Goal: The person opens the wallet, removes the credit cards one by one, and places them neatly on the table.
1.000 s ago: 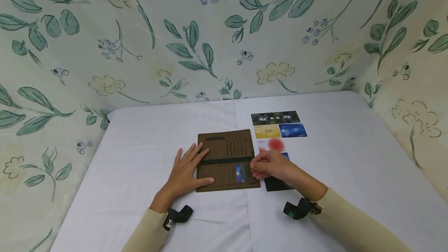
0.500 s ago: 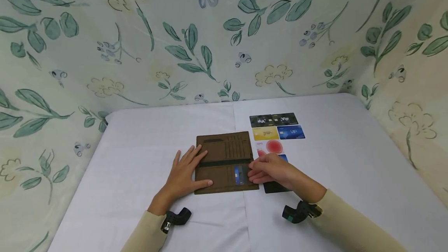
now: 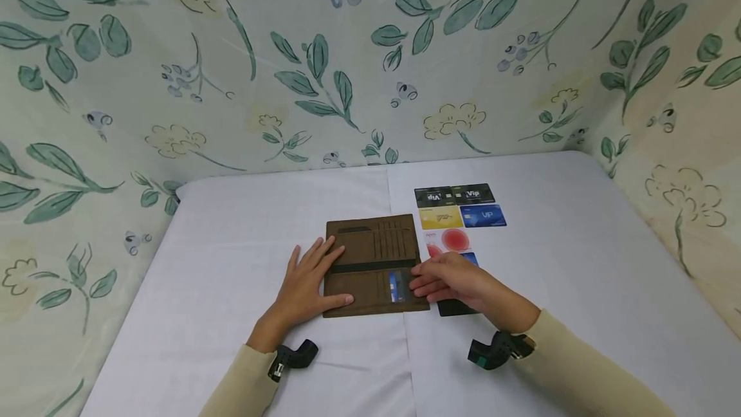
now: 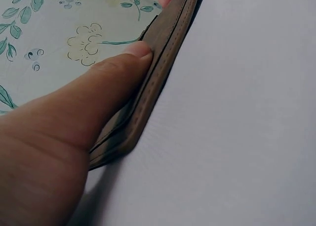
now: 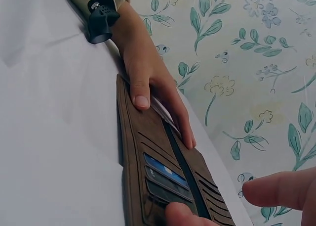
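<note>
A brown bifold wallet lies spread out on the white cloth, with card slots on both halves. In its near half, a blue card and a dark card show in neighbouring slots. My left hand rests on the wallet's left side with fingers spread, the thumb on the near half. My right hand is at the wallet's right edge. In the right wrist view its thumb lies over the wallet by the card slots and its index finger stands apart, nothing showing between them.
Right of the wallet lie several cards: two black Vip cards, a yellow card, a blue VIP card and a white card with red circles. A blue card and a black card are partly under my right hand.
My right hand's fingers have shifted slightly left over the wallet's edge and loosened from a pinched pose. The left hand and the wallet stay in place.
</note>
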The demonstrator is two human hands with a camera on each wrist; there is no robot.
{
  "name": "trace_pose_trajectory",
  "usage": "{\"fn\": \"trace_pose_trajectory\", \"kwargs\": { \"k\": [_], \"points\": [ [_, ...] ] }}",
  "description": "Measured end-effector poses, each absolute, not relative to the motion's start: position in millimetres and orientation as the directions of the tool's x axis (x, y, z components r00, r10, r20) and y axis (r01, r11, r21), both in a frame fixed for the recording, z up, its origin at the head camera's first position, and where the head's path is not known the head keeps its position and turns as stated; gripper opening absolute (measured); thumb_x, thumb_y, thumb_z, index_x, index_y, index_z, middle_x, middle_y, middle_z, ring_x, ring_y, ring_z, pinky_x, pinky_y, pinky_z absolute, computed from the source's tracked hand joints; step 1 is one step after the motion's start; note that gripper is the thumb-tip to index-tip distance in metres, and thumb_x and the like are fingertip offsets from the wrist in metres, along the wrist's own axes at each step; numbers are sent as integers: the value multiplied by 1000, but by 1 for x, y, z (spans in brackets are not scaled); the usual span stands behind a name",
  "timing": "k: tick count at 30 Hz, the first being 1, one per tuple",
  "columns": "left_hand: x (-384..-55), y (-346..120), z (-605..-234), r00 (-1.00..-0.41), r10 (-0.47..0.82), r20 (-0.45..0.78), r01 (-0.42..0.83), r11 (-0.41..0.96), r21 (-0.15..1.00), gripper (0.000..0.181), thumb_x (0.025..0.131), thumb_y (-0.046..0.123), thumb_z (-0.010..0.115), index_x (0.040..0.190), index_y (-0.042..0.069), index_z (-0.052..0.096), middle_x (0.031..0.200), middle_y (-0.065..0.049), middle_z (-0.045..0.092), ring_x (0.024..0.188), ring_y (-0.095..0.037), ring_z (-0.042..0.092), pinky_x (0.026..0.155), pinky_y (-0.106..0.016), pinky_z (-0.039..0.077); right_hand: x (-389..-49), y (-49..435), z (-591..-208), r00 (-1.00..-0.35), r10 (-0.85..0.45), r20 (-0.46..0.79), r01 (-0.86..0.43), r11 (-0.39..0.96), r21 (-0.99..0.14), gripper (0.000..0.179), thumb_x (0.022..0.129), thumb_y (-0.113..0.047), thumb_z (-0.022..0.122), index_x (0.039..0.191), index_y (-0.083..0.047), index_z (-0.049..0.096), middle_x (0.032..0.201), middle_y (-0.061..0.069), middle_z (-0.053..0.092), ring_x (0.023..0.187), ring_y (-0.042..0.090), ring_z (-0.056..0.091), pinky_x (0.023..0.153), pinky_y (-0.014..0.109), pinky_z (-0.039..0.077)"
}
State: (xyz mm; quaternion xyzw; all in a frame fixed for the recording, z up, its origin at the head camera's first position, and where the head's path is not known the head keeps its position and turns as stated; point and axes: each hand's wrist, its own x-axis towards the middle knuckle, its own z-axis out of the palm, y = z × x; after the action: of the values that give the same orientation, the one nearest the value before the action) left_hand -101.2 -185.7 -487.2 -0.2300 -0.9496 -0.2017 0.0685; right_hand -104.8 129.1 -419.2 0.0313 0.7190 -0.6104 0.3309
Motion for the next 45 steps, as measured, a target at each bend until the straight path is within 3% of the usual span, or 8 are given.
{"fn": "trace_pose_trajectory", "kwargs": {
  "k": [8, 15, 36, 41, 45],
  "points": [
    [-103, -185, -488, -883, 411, 227, 467, 817, 339, 97, 73, 74, 63, 150, 21, 37, 158, -4, 26, 146, -28, 18, 113, -61, 3, -104, 128, -413, -785, -260, -562, 487, 300, -820, 32, 94, -21, 59, 115, 1, 67, 103, 11, 68, 85, 24, 61, 74, 31, 52],
    [-104, -184, -486, -883, 410, 230, 467, 815, 343, 97, 73, 73, 64, 150, 20, 38, 158, -5, 27, 146, -29, 19, 113, -61, 4, -111, 124, -411, -784, -312, -536, 454, 300, -839, 31, 94, -19, 58, 114, 3, 65, 94, 10, 71, 71, 17, 58, 57, 21, 43],
    [-101, -185, -490, -880, 416, 229, 473, 814, 337, 97, 73, 75, 62, 149, 19, 39, 157, -6, 27, 145, -30, 20, 112, -63, 6, -115, 109, -421, -830, -193, -523, 401, 444, -801, 18, 88, -21, 71, 96, -4, 74, 80, 5, 69, 61, 15, 53, 51, 22, 40],
    [-100, -186, -489, -881, 409, 237, 470, 815, 338, 98, 73, 75, 62, 150, 20, 38, 158, -5, 26, 146, -29, 19, 113, -61, 4, -114, 100, -424, -873, -164, -459, 314, 531, -787, 17, 87, -22, 72, 90, -6, 70, 76, 5, 65, 61, 17, 54, 52, 23, 43],
    [-101, -186, -489, -881, 410, 238, 471, 815, 338, 97, 73, 75, 62, 150, 20, 38, 158, -5, 26, 145, -29, 19, 113, -61, 4, -114, 97, -423, -874, -149, -462, 318, 544, -777, 15, 88, -20, 71, 89, -6, 67, 76, 7, 64, 63, 18, 56, 53, 24, 44]
  ]
}}
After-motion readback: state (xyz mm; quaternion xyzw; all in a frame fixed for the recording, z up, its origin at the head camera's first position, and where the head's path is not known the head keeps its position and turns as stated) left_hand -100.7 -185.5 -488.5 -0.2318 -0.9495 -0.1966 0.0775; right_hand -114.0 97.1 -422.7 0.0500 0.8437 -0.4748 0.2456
